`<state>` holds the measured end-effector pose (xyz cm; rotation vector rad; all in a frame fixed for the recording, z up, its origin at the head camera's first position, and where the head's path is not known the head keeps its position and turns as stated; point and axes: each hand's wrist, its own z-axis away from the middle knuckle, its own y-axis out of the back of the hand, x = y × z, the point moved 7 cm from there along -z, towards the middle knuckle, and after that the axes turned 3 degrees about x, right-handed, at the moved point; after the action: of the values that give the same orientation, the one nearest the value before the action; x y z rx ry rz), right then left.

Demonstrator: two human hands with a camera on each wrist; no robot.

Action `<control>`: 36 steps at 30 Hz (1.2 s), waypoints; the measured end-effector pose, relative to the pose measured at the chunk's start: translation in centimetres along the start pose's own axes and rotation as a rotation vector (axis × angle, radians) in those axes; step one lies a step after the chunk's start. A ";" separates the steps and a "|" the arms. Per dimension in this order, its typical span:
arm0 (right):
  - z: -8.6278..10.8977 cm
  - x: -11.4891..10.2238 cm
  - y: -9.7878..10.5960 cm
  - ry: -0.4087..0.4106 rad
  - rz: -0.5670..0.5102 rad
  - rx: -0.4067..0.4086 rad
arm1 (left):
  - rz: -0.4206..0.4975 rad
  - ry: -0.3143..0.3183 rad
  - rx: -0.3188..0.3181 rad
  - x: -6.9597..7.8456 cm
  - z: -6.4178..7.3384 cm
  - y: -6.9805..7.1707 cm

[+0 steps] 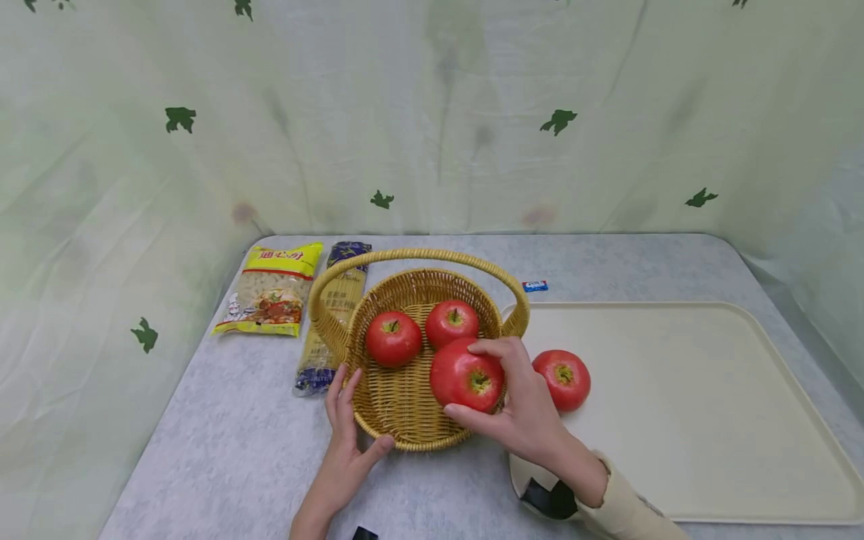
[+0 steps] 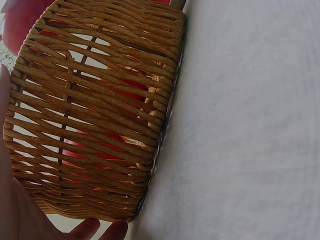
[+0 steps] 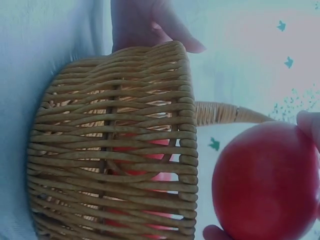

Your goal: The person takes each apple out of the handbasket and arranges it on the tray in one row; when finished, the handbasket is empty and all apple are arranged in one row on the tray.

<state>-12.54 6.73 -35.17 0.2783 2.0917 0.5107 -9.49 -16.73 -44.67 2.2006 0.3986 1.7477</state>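
Note:
A wicker basket (image 1: 398, 409) with an arched handle stands on the table, and two red apples (image 1: 394, 339) lie in its back half. My right hand (image 1: 523, 401) holds another red apple (image 1: 462, 375) between thumb and fingers, over the basket's right front part. Seen from the right wrist, this held apple (image 3: 265, 182) is higher than the basket's rim. My left hand (image 1: 347, 442) rests against the basket's front left side, fingers extended along the outside and thumb at the rim. Just right of my right hand, one more apple (image 1: 563, 380) sits on the cream tray (image 1: 695, 405).
Left of the basket lie a yellow bag of pasta (image 1: 270, 292) and a long pack of spaghetti (image 1: 317, 360), the latter partly behind the basket. A small blue packet (image 1: 535, 286) is behind the tray. A pale curtain (image 1: 432, 135) with green leaf shapes closes off the table's back.

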 end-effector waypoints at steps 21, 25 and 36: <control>2.0 -1.0 7.0 0.064 -0.147 0.258 | 0.042 -0.014 -0.002 3.8 -0.1 0.3; 2.9 1.3 8.1 0.041 -0.125 0.322 | 0.047 -0.006 -0.004 3.7 -0.1 0.3; 4.3 4.5 11.0 -0.150 -0.065 0.433 | 0.040 -0.006 -0.002 3.5 0.0 0.3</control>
<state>-11.36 19.33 -35.50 0.4800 2.0397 -0.0096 -8.72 -15.58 -41.46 2.2269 0.3530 1.7609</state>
